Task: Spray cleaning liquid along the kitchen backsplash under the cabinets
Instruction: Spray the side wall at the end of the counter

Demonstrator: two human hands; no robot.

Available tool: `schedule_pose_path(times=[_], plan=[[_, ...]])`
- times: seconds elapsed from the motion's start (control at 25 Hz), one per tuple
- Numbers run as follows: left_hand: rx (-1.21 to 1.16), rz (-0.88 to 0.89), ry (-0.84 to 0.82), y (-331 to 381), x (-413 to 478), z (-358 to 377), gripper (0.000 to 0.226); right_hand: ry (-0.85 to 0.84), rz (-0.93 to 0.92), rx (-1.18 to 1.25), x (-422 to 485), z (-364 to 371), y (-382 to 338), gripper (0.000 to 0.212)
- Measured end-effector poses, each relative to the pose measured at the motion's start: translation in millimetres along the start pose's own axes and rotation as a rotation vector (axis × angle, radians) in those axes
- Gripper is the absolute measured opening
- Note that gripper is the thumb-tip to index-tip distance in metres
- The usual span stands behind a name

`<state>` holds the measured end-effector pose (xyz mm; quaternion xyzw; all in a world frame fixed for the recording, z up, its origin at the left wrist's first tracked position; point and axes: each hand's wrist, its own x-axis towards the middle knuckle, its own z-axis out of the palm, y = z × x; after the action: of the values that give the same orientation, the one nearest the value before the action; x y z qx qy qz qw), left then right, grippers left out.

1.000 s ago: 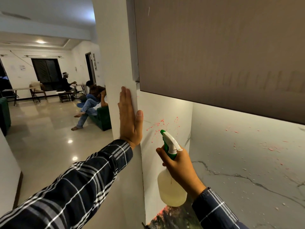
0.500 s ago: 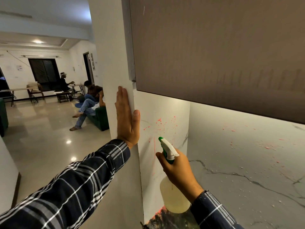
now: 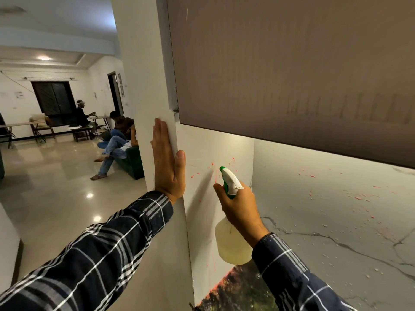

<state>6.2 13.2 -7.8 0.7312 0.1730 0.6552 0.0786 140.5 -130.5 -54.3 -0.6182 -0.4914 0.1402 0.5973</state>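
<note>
The right hand (image 3: 241,207) is clenched around the spray bottle (image 3: 232,241), nozzle aimed at the red-spattered backsplash (image 3: 325,209) just below the cabinet (image 3: 292,75). The left hand (image 3: 167,162), its grip released, lies flat on the wall edge beside the cabinet. Spraying this close risks runoff streaking down, or mist reaching that hand.

A small patch of dark, mottled worktop (image 3: 238,290) shows at the bottom edge, tinged red along its back left corner where it meets the white wall. Beyond the wall, a pale polished floor (image 3: 49,198) reflects the ceiling lights. On it stand a green sofa (image 3: 133,163), a low dark table (image 3: 81,133), a chair (image 3: 41,127) and a long table (image 3: 16,126) by the far wall. A seated person's sandalled foot (image 3: 98,176) rests on the floor before the sofa.
</note>
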Motion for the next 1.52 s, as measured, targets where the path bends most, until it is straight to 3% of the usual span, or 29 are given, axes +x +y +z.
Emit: schedule_pose_path(times=[0.24, 0.32, 0.48, 0.6, 0.72, 0.84, 1.0, 1.32, 1.52], plan=[[-0.007, 0.014, 0.006, 0, -1, 1, 0.076, -0.029, -0.064, 0.023, -11, -5, -2, 0.029], [-0.005, 0.007, 0.002, 0, 0, 0, 0.075, -0.113, -0.12, 0.076, -18, -2, -13, 0.022], [-0.008, 0.01, -0.005, 3, 0, -2, 0.075, -0.224, -0.068, 0.01, -27, 10, -24, 0.039], [-0.013, 0.0, -0.003, 4, 0, -2, 0.074, -0.245, -0.078, -0.026, -30, 11, -17, 0.02], [-0.008, -0.004, -0.005, 5, -2, -1, 0.076, -0.313, -0.093, -0.074, -31, 7, -12, 0.025], [0.002, 0.001, -0.003, 6, -1, -1, 0.077, -0.184, -0.116, -0.094, -32, 8, -12, 0.023], [0.014, 0.004, 0.014, 7, -1, 0, 0.077, -0.045, -0.018, 0.004, -17, 5, -11, 0.044], [0.006, 0.01, 0.012, 4, -1, 1, 0.077, 0.144, -0.038, -0.044, 4, -15, 9, 0.049], [0.001, 0.017, 0.015, 3, -1, 1, 0.078, 0.169, -0.008, -0.074, 17, -21, 13, 0.047]])
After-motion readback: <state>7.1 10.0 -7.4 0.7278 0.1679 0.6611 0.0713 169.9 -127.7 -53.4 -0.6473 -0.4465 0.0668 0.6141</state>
